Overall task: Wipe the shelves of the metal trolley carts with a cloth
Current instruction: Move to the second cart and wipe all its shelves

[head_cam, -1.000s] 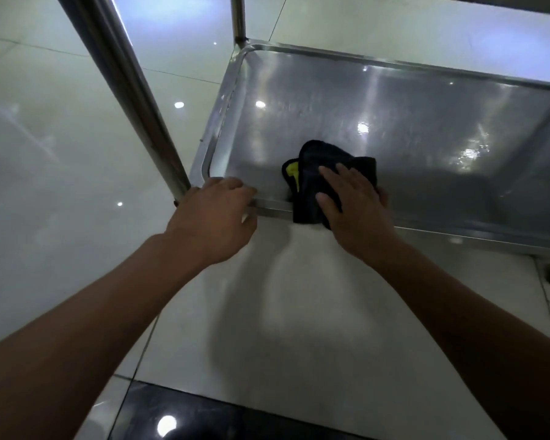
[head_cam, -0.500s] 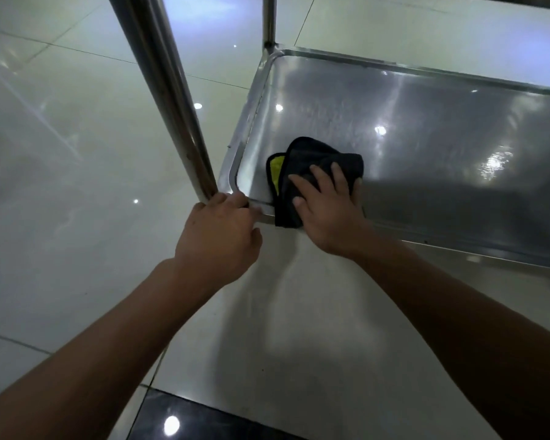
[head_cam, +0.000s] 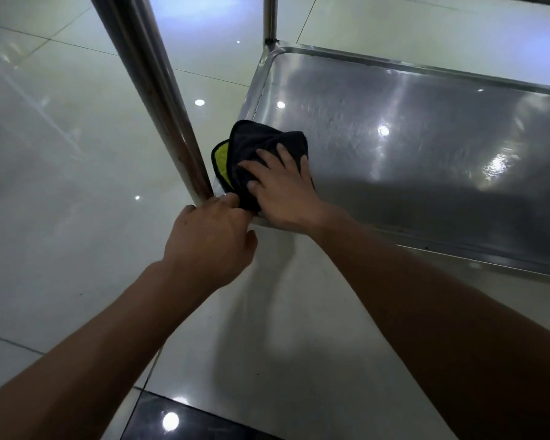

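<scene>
Right hand [head_cam: 281,188], fingers flat, presses the dark cloth [head_cam: 261,144] onto the shelf [head_cam: 410,147] beside the corner post [head_cam: 159,100] — left hand [head_cam: 210,242] grips the rim there, likely steadying the trolley.

Two bare forearms reach in from the bottom edge, no sleeves on either — uncovered from where they enter the view to the wrists. The left hand [head_cam: 208,238] and right hand [head_cam: 283,192] are ungloved — short, unpainted nails.
</scene>
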The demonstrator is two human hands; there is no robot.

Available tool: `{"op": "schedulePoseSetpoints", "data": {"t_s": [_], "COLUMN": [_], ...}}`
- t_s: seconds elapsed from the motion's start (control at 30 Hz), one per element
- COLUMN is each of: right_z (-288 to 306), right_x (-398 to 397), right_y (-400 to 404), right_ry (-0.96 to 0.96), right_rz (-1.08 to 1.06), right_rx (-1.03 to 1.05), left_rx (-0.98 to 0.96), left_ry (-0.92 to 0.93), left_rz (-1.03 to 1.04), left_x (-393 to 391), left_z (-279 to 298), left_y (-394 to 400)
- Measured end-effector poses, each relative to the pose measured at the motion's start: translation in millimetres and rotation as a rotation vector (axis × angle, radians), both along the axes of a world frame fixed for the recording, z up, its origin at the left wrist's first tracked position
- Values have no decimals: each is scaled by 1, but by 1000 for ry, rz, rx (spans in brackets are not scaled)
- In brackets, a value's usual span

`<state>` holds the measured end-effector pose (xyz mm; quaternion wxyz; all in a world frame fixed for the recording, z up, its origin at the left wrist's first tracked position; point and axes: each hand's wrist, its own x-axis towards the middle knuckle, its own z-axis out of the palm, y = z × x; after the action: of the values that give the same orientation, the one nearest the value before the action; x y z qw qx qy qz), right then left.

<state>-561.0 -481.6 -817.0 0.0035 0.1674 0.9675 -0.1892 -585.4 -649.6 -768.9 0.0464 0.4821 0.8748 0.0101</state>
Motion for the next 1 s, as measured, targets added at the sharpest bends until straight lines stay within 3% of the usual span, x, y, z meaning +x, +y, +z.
{"op": "schedulePoseSetpoints", "data": {"t_s": [0.3, 0.6, 0.8, 1.0], "right_z": [-16, -18, -11, 0], "right_x": [110, 200, 187, 118], "right_y": [87, 137, 137, 120], "right_ry": [77, 65, 29, -31], "right_rz": [-333, -515, -531, -344], "right_rx": [70, 108, 97, 71], "left_rx": [-7, -69, 46, 81], "left_ry": [68, 12, 43, 81], "left_rz": [137, -50, -109, -68], "left_x": [14, 59, 55, 51], "left_z": [16, 0, -14, -24], "left_y": [34, 106, 90, 81]}}
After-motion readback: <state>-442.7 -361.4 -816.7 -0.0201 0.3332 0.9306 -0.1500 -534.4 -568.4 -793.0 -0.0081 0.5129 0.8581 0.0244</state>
